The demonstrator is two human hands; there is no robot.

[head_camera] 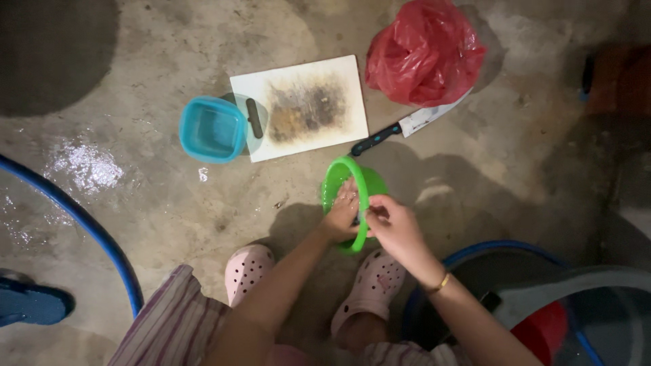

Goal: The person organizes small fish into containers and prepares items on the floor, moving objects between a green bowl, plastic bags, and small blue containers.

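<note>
Striped trousers point(173, 318) and two pink perforated clogs point(248, 271) sit closest, person squatting on wet concrete floor point(169, 196). Right hand point(397, 230), gold bangle point(441, 282) at the wrist, closes its fingers on the near rim of one green plastic colander point(352, 196), tipping it on edge so the inside faces the left hand. Left hand point(341, 213) is inside the bowl, fingers spread against the mesh; whether it pinches anything, cannot tell. Colander stands on the floor just ahead of the clogs. Blue hose point(88, 224) curves at left, one blue sandal point(30, 303) beside it. Basin point(583, 298) at right, holding one red scoop point(542, 332). Farther: one blue tub point(212, 129) touching one stained white cutting board point(302, 107), one black-handled knife point(403, 129) laid flat, blade partly under one red plastic bag point(424, 51).
</note>
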